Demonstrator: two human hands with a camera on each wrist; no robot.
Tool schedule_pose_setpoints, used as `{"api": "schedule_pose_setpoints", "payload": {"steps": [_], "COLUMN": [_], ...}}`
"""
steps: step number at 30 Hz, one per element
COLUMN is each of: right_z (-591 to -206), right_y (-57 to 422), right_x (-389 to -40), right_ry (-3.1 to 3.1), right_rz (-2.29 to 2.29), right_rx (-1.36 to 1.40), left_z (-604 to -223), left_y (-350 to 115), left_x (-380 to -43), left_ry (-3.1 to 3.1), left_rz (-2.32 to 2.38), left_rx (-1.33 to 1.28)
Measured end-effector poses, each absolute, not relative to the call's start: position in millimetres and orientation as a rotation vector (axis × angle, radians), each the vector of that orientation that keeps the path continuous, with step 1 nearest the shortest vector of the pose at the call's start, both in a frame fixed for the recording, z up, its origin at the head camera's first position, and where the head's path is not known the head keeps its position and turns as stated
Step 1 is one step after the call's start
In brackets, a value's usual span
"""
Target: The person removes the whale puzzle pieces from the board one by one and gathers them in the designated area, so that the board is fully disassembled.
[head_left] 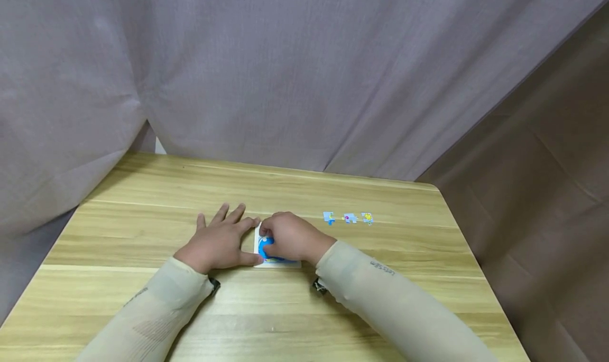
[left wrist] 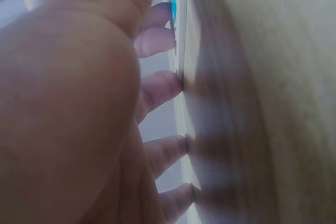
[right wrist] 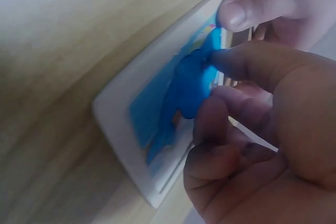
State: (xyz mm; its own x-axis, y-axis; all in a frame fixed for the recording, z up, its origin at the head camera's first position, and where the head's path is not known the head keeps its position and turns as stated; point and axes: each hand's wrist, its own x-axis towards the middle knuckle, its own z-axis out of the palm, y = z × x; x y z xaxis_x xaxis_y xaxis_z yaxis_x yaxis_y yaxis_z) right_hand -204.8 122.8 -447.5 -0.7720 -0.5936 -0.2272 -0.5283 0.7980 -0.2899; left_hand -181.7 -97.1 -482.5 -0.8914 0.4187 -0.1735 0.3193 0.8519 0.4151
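A small puzzle board [head_left: 296,265] with a white border lies on the table in front of me, its picture mostly hidden by my right hand in the head view. My left hand [head_left: 215,246] rests palm down with fingers spread, thumb on the board's lower left corner and index fingertip at its upper left. Over the board, my right hand [head_left: 292,238] curls its fingers. In the right wrist view, its thumb and bent fingers pinch a blue puzzle piece [right wrist: 189,85] at the board's picture. The left thumb [right wrist: 236,15] touches the border close by.
Three loose puzzle pieces lie in a row to the right of the board: a left one [head_left: 329,217], a middle one [head_left: 350,218] and one with a yellow sun [head_left: 367,217]. Grey curtains [head_left: 266,76] hang behind the wooden table [head_left: 266,319].
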Motion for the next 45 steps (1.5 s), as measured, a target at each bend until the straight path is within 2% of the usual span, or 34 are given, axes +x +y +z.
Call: {"api": "schedule_pose_setpoints", "payload": {"steps": [11, 23, 38, 45], "right_z": [-446.9, -453.4, -464.2, -467.7], "right_y": [116.8, 128.0, 138.1, 146.8], "right_x": [-204.7, -207.4, -194.9, -186.5], "right_ry": [2.659, 2.555, 2.603, 2.624], "right_rz": [-0.212, -0.44, -0.614, -0.755], "right_rx": [-0.817, -0.77, -0.957, -0.87], "left_z": [-480.6, -482.3, -483.6, -482.4], "left_y": [-96.3, -97.3, -97.8, -97.0], "left_x": [-181.6, -181.2, -181.6, -181.7], "left_ry": [2.769, 2.767, 2.771, 2.776], "left_rz": [0.562, 0.562, 0.568, 0.565], "left_rx": [0.564, 0.566, 0.563, 0.568]}}
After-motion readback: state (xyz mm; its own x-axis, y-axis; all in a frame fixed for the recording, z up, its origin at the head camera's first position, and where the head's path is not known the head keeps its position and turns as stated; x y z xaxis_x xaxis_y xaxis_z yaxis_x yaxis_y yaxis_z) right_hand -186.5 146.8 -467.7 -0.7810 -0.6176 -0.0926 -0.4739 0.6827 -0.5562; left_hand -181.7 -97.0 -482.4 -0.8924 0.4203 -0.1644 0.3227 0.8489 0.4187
